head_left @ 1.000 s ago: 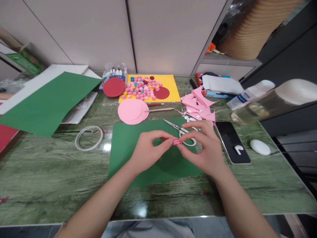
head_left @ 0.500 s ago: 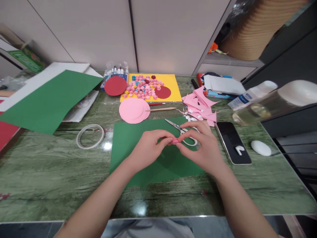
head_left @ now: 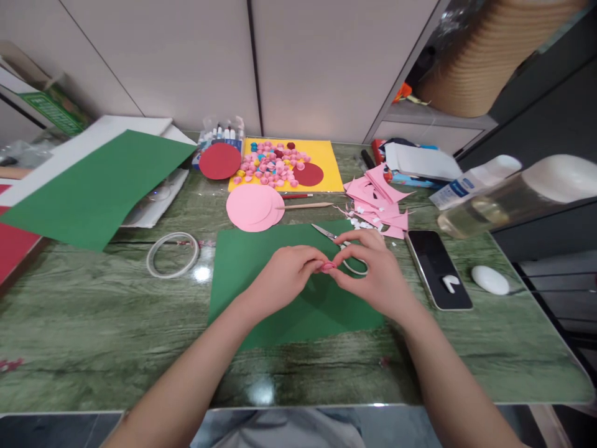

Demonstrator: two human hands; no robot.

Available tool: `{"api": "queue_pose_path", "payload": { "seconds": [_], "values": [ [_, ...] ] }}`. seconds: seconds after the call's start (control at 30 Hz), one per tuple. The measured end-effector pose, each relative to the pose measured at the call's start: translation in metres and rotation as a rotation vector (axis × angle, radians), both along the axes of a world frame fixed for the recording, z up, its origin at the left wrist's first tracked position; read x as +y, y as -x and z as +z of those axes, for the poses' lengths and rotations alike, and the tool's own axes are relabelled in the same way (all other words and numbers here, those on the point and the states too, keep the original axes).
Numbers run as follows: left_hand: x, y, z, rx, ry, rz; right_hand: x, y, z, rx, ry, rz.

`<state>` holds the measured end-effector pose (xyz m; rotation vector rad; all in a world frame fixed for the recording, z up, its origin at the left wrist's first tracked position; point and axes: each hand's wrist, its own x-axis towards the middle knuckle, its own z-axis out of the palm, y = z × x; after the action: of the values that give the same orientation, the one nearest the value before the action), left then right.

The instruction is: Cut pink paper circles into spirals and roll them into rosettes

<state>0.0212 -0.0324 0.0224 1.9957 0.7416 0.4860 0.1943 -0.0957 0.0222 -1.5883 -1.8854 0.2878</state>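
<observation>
My left hand (head_left: 284,280) and my right hand (head_left: 375,280) meet fingertip to fingertip over a green paper sheet (head_left: 261,261) in the middle of the table. Both pinch a small pink paper piece (head_left: 328,267), which looks rolled or folded. Scissors (head_left: 342,249) lie on the green sheet just behind my right hand, partly hidden by its fingers. Pink paper circles (head_left: 252,208) lie beyond the sheet's far edge.
A yellow sheet (head_left: 321,155) holds several small pink paper rolls (head_left: 270,165) and a red circle (head_left: 308,174). Another red circle (head_left: 219,160), pink scraps (head_left: 377,199), a tape ring (head_left: 171,254), a phone (head_left: 438,267), a bottle (head_left: 471,180) and a large green sheet (head_left: 93,186) surround it.
Both hands have closed in tighter on the pink piece and shifted slightly left; the fingers of my right hand curl lower over the scissors.
</observation>
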Motion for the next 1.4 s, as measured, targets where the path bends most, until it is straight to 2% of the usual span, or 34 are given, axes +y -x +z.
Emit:
{"api": "queue_pose_path", "payload": {
  "seconds": [0.47,0.77,1.03,1.27,1.4],
  "values": [
    [0.003,-0.004,-0.014,-0.063,0.246,-0.02,0.01,-0.012,-0.016,0.221,0.267,0.046],
    [0.003,-0.005,-0.017,-0.147,0.395,0.018,0.014,-0.011,-0.022,0.412,0.324,0.048],
    [0.001,-0.007,-0.017,-0.118,0.267,0.102,0.013,-0.001,-0.023,0.487,0.283,-0.025],
    [-0.002,-0.008,-0.018,-0.087,0.158,0.148,0.01,0.002,-0.021,0.463,0.2,-0.029],
    [-0.003,-0.009,-0.019,-0.083,0.1,0.195,0.008,0.006,-0.019,0.404,0.157,-0.091]
  ]
}}
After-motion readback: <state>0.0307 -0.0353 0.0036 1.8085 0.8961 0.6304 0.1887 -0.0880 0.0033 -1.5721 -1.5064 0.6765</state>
